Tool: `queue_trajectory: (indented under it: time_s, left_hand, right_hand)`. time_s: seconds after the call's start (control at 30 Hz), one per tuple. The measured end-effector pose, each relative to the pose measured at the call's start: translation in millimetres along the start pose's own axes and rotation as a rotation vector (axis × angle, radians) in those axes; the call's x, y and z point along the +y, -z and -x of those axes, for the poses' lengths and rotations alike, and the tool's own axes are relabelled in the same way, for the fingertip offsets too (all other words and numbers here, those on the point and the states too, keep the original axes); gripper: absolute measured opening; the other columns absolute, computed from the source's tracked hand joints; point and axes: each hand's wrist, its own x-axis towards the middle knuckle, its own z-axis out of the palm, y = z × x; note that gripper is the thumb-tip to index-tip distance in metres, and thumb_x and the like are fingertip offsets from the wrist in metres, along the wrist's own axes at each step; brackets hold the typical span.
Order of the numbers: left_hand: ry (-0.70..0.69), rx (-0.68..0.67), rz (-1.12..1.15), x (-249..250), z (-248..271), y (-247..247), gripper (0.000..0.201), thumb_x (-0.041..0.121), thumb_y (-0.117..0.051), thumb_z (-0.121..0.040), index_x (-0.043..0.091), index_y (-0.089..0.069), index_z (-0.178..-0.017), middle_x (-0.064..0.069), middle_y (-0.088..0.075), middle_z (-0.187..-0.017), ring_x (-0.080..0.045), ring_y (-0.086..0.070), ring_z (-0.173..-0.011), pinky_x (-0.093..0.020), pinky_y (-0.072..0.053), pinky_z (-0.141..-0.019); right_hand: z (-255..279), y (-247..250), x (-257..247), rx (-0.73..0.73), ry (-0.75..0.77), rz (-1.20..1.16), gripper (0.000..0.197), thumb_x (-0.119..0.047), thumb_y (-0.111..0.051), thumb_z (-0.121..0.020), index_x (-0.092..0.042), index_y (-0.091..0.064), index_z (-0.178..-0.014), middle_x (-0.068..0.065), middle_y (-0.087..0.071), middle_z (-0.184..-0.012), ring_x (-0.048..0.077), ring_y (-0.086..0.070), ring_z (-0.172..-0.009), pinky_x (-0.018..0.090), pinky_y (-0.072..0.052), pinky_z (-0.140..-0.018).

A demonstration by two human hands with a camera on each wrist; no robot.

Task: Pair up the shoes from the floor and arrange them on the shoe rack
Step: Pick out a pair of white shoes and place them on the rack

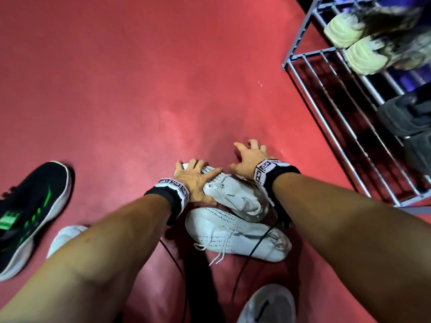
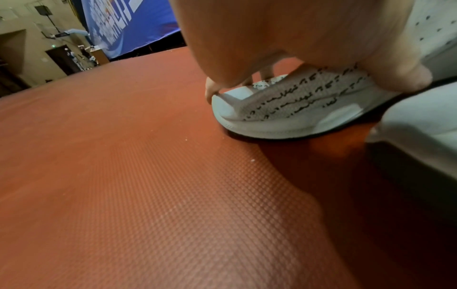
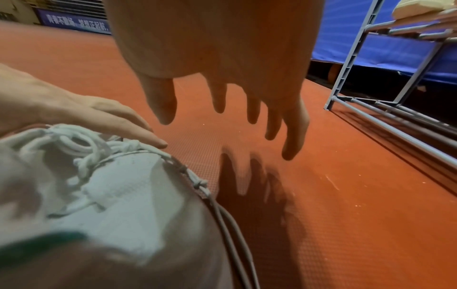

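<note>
Two white sneakers lie on the red floor, the far one (image 1: 235, 197) partly on top of the near one (image 1: 233, 234). My left hand (image 1: 193, 176) rests on the far sneaker's toe (image 2: 296, 105) with its fingers spread and draped over the tip, and its thumb lies along the laces (image 3: 81, 144). Just right of that shoe, my right hand (image 1: 249, 155) hovers over the floor with fingers spread (image 3: 222, 109), holding nothing. The grey metal shoe rack (image 1: 326, 108) stands at the right.
On the rack sit a cream pair (image 1: 363, 45) and a dark grey pair (image 1: 405, 117). A black and green sneaker (image 1: 35, 206) lies far left, with a white shoe (image 1: 65, 236) beside it and a light grey shoe (image 1: 268, 304) near me. Thin black cables (image 1: 247, 259) cross the near sneaker.
</note>
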Motion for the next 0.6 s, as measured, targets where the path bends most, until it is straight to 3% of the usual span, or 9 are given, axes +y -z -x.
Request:
queue_trajectory:
  time_s: [0.07, 0.13, 0.27, 0.37, 0.5, 0.6]
  left_hand:
    - [0.049, 0.048, -0.031, -1, -1, 4, 0.100, 0.087, -0.047, -0.069, 0.048, -0.003, -0.150, -0.009, -0.027, -0.145, -0.028, -0.027, -0.129, -0.054, -0.031, -0.100]
    - [0.121, 0.077, -0.029, -3, -3, 9, 0.097, 0.086, -0.045, -0.072, 0.046, -0.006, -0.151, -0.009, -0.030, -0.142, -0.028, -0.029, -0.126, -0.049, -0.033, -0.096]
    - [0.285, 0.086, 0.055, -11, -3, 14, 0.093, 0.085, -0.041, -0.074, 0.043, -0.009, -0.152, -0.010, -0.030, -0.139, -0.029, -0.029, -0.126, -0.051, -0.034, -0.097]
    - [0.376, 0.075, 0.138, -20, -4, 14, 0.096, 0.088, -0.041, -0.071, 0.044, -0.011, -0.151, -0.009, -0.031, -0.139, -0.030, -0.030, -0.127, -0.053, -0.035, -0.097]
    - [0.377, 0.069, 0.187, -23, -4, 11, 0.097, 0.090, -0.042, -0.068, 0.046, -0.011, -0.149, -0.009, -0.031, -0.140, -0.029, -0.031, -0.126, -0.052, -0.036, -0.095]
    - [0.363, 0.039, 0.216, -24, -4, 13, 0.096, 0.087, -0.044, -0.071, 0.046, -0.009, -0.150, -0.008, -0.029, -0.143, -0.030, -0.029, -0.128, -0.053, -0.036, -0.096]
  right_hand:
    - [-3, 1, 2, 0.012, 0.010, -0.001, 0.075, -0.052, -0.057, -0.089, -0.036, -0.021, -0.152, 0.008, -0.010, -0.157, 0.040, -0.017, -0.141, 0.059, -0.030, -0.109]
    - [-4, 1, 3, 0.021, 0.025, -0.006, 0.071, -0.054, -0.054, -0.090, -0.036, -0.023, -0.151, 0.008, -0.015, -0.156, 0.039, -0.021, -0.139, 0.057, -0.031, -0.109]
    - [-5, -5, 6, 0.006, 0.100, -0.009, 0.072, -0.058, -0.054, -0.087, -0.038, -0.026, -0.150, 0.004, -0.022, -0.155, 0.034, -0.027, -0.137, 0.053, -0.031, -0.109]
    - [-6, -8, 6, -0.039, 0.174, 0.030, 0.079, -0.063, -0.057, -0.084, -0.042, -0.021, -0.151, -0.002, -0.015, -0.158, 0.030, -0.020, -0.142, 0.053, -0.027, -0.111]
    - [-13, -7, 4, -0.056, 0.196, 0.102, 0.075, -0.057, -0.051, -0.092, -0.044, -0.009, -0.153, 0.000, -0.008, -0.161, 0.031, -0.014, -0.145, 0.055, -0.026, -0.111]
    - [-19, -10, 1, -0.045, 0.206, 0.145, 0.068, -0.052, -0.046, -0.096, -0.044, -0.009, -0.153, 0.001, -0.011, -0.160, 0.033, -0.018, -0.142, 0.051, -0.032, -0.108]
